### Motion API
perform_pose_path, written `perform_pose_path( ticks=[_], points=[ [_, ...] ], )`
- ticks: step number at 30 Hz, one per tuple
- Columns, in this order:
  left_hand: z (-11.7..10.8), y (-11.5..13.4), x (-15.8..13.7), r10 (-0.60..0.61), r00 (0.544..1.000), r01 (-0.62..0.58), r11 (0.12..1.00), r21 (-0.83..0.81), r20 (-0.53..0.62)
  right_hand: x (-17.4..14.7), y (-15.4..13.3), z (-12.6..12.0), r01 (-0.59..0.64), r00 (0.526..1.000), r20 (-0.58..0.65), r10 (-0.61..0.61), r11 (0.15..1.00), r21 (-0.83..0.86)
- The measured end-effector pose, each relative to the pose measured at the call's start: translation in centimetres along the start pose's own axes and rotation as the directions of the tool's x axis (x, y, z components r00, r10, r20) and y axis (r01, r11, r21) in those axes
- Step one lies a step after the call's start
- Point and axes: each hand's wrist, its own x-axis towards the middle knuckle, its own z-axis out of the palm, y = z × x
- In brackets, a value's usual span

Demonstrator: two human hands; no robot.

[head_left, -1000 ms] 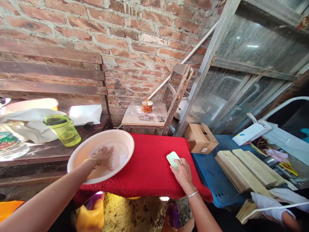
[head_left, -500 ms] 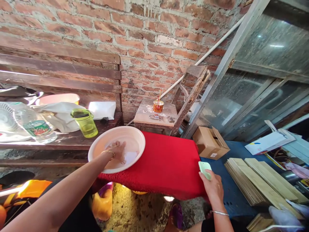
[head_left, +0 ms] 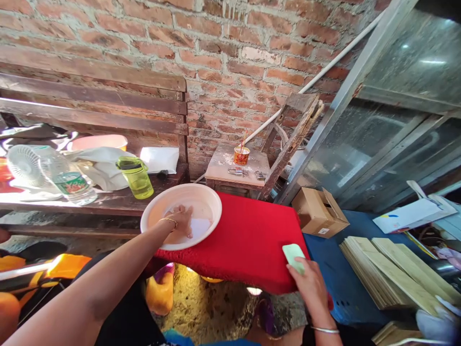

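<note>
My left hand [head_left: 180, 220] is down inside a pale pink basin [head_left: 145, 222], its fingers apart, with no object visible in it. Beside it in the basin lies a whitish patch [head_left: 200, 226]; whether it is an object or a reflection I cannot tell. My right hand [head_left: 309, 278] is closed on a pale green, flat block with rounded corners [head_left: 293, 254], whose kind does not show. The block is over the right end of a red cloth [head_left: 257, 230] that covers the bench or table. The basin stands at the cloth's left end.
A yellow-green bottle [head_left: 139, 182], a clear bottle [head_left: 74, 185] and a small fan [head_left: 23, 163] are on the wooden bench. Behind, a stool [head_left: 219, 166] bears a patterned cup [head_left: 241, 156] and padlocks [head_left: 236, 171]. To the right are a cardboard box [head_left: 313, 211] and stacked boards [head_left: 378, 274].
My right hand has moved the green block left, inward over the red cloth. My left hand has shifted in the basin, its fingers now more spread. The view has turned slightly.
</note>
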Motion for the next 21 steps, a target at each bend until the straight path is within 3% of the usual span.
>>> perform_pose_path(
  ticks=[3, 5, 10, 14, 17, 21],
  points=[
    [-0.4, 0.1, -0.4, 0.025, 1.000, -0.026, 0.998, 0.051, 0.018, 1.0, 4.2, -2.5, -0.234, 0.971, -0.075, 0.226, 0.962, -0.138],
    [-0.7, 0.2, -0.7, 0.025, 0.999, -0.026, 0.999, 0.037, 0.031, 1.1, 4.7, -3.2, -0.294, 0.954, -0.108, 0.279, 0.943, -0.157],
    [-1.1, 0.3, -1.0, 0.022, 0.999, -0.022, 1.000, -0.005, 0.034, 0.3, -0.6, -0.8, -0.115, 0.993, 0.007, 0.115, 0.988, 0.104],
    [-0.9, 0.1, -0.8, 0.031, 0.999, -0.030, 0.999, -0.012, 0.025, -0.3, -3.9, 1.0, -0.019, 0.989, 0.149, -0.015, 0.975, 0.223],
    [-0.8, -0.1, -0.6, 0.049, 0.998, -0.049, 0.999, -0.003, 0.026, 0.2, -1.9, -0.2, -0.063, 0.987, 0.158, 0.039, 0.987, 0.146],
    [-0.7, -0.2, -0.4, 0.054, 0.998, -0.053, 0.999, -0.003, 0.028, 1.1, 3.5, -4.1, -0.296, 0.950, 0.063, 0.306, 0.947, -0.126]
  ],
)
